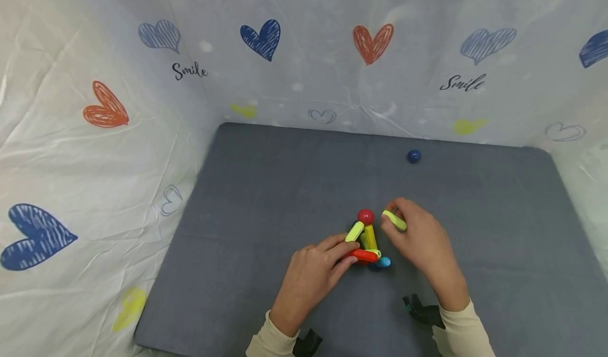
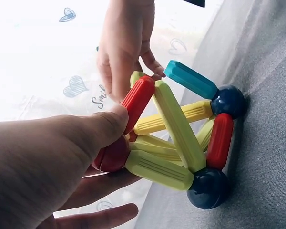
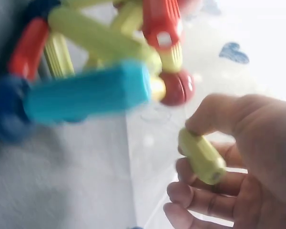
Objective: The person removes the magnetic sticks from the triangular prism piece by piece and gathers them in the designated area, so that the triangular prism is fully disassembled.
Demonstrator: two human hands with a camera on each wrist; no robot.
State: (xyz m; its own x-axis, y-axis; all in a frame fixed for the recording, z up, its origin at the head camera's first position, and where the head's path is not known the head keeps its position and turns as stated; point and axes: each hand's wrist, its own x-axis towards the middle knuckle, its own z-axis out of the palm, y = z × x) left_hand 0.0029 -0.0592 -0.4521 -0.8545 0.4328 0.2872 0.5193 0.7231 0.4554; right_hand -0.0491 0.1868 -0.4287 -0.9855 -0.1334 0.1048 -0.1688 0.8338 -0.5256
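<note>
A frame of short ribbed building sticks and balls stands on the grey mat. My left hand (image 1: 304, 278) holds it near the top, thumb pressed on a red stick (image 2: 139, 102) beside a red ball (image 2: 112, 156). Below are yellow-green sticks (image 2: 181, 126), a yellow stick (image 2: 195, 112) and dark blue balls (image 2: 209, 188) resting on the mat. A teal stick (image 2: 190, 79) juts up from another of these balls. Just right of the frame, my right hand (image 1: 427, 246) pinches a loose yellow-green stick (image 3: 202, 157) between thumb and fingers, apart from the frame.
One loose blue ball (image 1: 414, 156) lies toward the back of the grey mat (image 1: 266, 188). White cloth (image 1: 313, 45) printed with hearts rises behind and at the left. Dark wrist straps (image 1: 425, 312) show near both sleeves.
</note>
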